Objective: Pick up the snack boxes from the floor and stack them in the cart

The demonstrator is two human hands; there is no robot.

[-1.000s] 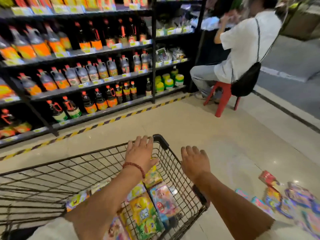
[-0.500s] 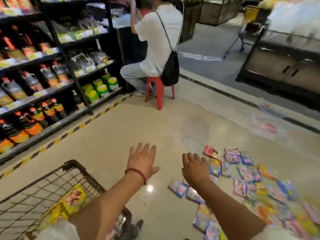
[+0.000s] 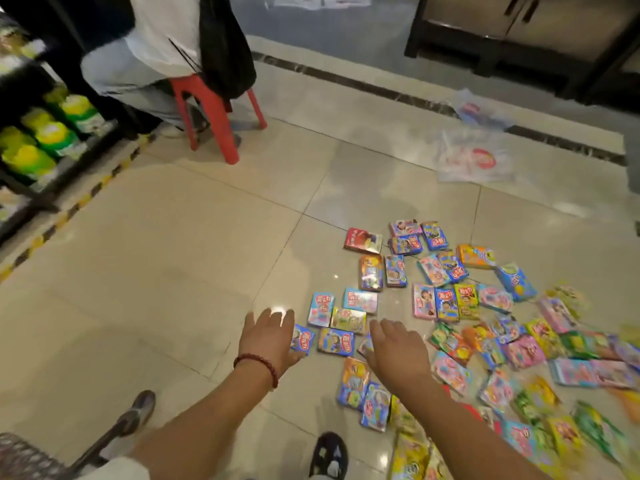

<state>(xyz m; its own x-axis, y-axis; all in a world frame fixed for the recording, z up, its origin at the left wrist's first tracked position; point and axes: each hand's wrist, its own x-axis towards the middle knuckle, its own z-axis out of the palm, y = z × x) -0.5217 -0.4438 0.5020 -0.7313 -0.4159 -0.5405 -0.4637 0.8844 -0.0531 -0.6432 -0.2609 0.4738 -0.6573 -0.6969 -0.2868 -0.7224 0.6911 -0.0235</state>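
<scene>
Several colourful snack boxes (image 3: pixel 450 306) lie scattered flat on the tiled floor, from the middle to the lower right. My left hand (image 3: pixel 268 336), with a red bead bracelet at the wrist, stretches out with straight fingers above the leftmost small blue box (image 3: pixel 303 338). My right hand (image 3: pixel 398 348) reaches out beside it, fingers relaxed, over boxes in the near row. Neither hand holds anything. Only a corner of the wire cart (image 3: pixel 24 459) shows at the bottom left, with one wheel (image 3: pixel 140 408).
A person sits on a red stool (image 3: pixel 211 109) at the upper left, beside dark shelves (image 3: pixel 41 140) of green-lidded tubs. Two plastic bags (image 3: pixel 474 157) lie on the floor at the upper right. A dark counter (image 3: pixel 519 36) stands behind. My shoe (image 3: pixel 329 455) is near the boxes.
The view has swung right and down from the cart to the boxes on the floor. Both hands have left the cart and now reach low over the nearest boxes.
</scene>
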